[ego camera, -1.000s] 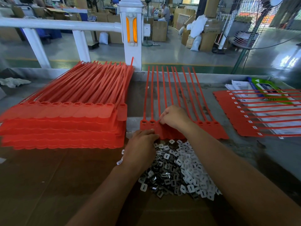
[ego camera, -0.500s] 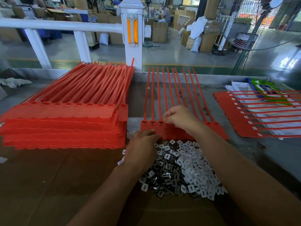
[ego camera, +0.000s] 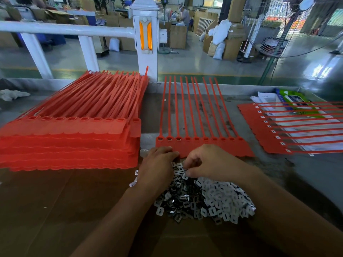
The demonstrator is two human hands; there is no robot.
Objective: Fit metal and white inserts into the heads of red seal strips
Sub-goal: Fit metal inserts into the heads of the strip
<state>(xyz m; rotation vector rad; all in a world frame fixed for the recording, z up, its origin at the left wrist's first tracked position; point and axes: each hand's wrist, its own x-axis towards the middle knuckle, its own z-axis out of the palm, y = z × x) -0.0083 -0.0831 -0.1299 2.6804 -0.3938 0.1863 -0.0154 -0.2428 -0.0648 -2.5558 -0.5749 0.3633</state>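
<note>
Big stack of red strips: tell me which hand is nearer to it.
Left. The left hand sits just right of the stack; the right hand is farther right, over the insert pile.

Light: bright in the background | glare: shiny white patches on the floor (ego camera: 322, 71) at right | worktop (ego camera: 311, 175) dimmer, soft shadows | edges: wide-angle bending, slight softness

Shows up only as two bare forearms, ending in a bare left hand (ego camera: 157, 169) and a bare right hand (ego camera: 209, 162). Broad at the near edge, tapering toward the wrists farther in. Cannot tell what is worn above the elbows: out of frame.
</note>
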